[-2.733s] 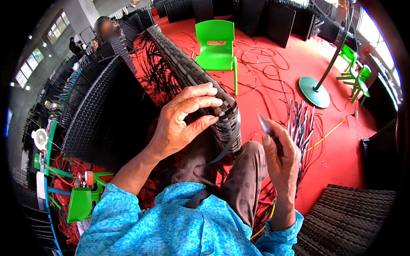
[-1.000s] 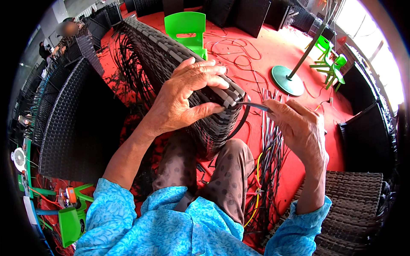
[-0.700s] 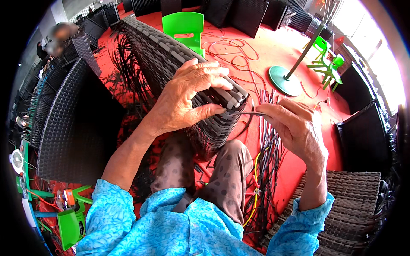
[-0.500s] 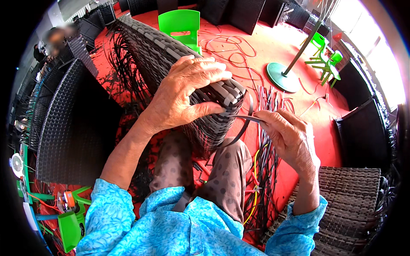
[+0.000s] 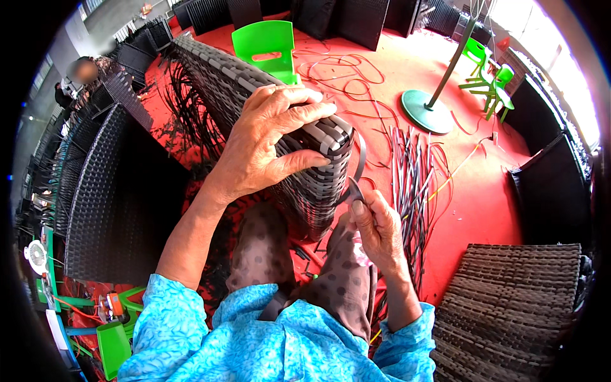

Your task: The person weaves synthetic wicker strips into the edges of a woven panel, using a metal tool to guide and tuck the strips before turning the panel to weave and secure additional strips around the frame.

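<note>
A long woven wicker frame [image 5: 219,70] of dark and grey strips lies across my knees, its near end toward me. My left hand [image 5: 264,143] grips that near end, fingers over the top and thumb pressed on the weave. My right hand [image 5: 377,228] sits just below the frame's corner and pinches a loose dark wicker strip [image 5: 358,167] that loops out of the weave. A bundle of loose dark strips [image 5: 412,172] lies on the red floor beside my right hand.
Dark woven panels [image 5: 121,197] stand at my left and a woven panel [image 5: 509,305] lies at the lower right. A green plastic chair [image 5: 266,46] and a round green stand base [image 5: 428,111] sit beyond. Cords trail over the red floor. Another person [image 5: 86,73] sits far left.
My right hand has come in from the right, taken the loose strip and drawn it down below the frame's corner. My left hand has kept its grip on the frame end.
</note>
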Demonstrator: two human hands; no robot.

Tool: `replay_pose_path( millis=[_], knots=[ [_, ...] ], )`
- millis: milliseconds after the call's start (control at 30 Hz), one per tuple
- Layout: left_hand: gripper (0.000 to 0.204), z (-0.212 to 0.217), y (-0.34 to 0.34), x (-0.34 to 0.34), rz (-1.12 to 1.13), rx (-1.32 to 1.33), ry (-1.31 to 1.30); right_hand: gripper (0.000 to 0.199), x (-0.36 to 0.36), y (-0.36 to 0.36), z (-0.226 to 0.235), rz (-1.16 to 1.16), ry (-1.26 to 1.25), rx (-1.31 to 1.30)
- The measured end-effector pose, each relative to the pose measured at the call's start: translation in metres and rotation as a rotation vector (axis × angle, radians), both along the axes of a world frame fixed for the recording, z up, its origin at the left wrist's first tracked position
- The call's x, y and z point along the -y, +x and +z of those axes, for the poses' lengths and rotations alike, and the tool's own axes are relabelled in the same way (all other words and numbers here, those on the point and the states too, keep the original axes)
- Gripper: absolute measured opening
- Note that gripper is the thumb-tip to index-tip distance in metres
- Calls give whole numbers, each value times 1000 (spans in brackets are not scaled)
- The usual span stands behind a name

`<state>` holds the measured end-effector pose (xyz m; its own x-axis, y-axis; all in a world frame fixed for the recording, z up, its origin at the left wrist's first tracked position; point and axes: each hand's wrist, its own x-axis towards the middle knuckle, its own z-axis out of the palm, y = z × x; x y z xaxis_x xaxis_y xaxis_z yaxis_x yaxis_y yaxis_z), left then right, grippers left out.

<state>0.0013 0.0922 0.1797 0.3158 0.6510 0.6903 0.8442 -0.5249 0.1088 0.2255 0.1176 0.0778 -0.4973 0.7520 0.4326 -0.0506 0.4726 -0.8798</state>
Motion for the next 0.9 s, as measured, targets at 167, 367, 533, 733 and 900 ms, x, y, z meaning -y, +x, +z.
replay_pose_path(
  millis=[167, 367, 533, 733, 900],
  knots=[
    [58, -2, 2, -2, -2, -10, -5, 18, 10, -23, -8, 35, -383, -451],
    [55, -1, 7, 8, 58, 7, -63, 18, 5, -41, -30, 90, -492, -563],
    [59, -8, 6, 5, 55, 66, -85, 19, -3, -42, -94, -95, -674, -541],
    [55, -12, 5, 3, 61, 77, -68, 21, -1, -35, -135, -11, -969, -622],
    [54, -7, 7, 7, 63, 97, -61, 25, 0, -32, -130, 49, -1083, -770]
  ],
)
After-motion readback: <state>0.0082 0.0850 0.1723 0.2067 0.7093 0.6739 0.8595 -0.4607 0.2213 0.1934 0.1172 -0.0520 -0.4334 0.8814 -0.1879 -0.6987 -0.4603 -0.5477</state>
